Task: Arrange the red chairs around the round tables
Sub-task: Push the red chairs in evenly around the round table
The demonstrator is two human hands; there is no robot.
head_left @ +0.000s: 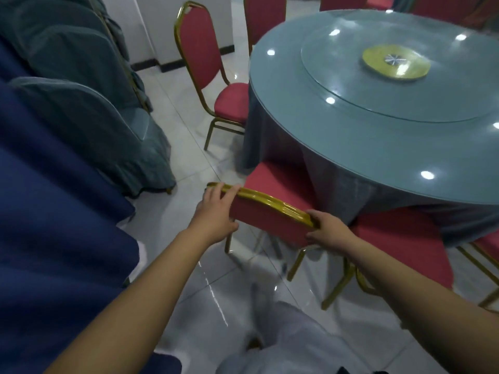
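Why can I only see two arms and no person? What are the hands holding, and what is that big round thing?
The camera sits on the person's head and looks forward and down, so you see what they see: their own bare arms. There is no machine here, and there is only this one picture. The left hand and the right hand each grip the gold top rail of a red chair, one near each end. Its seat points toward the round table, with the front edge right by the hanging tablecloth. The table has a shiny top with a glass turntable on it and a yellow disc in the middle. Another red chair stands further round the table. At the left are what look like chairs under grey-green covers.
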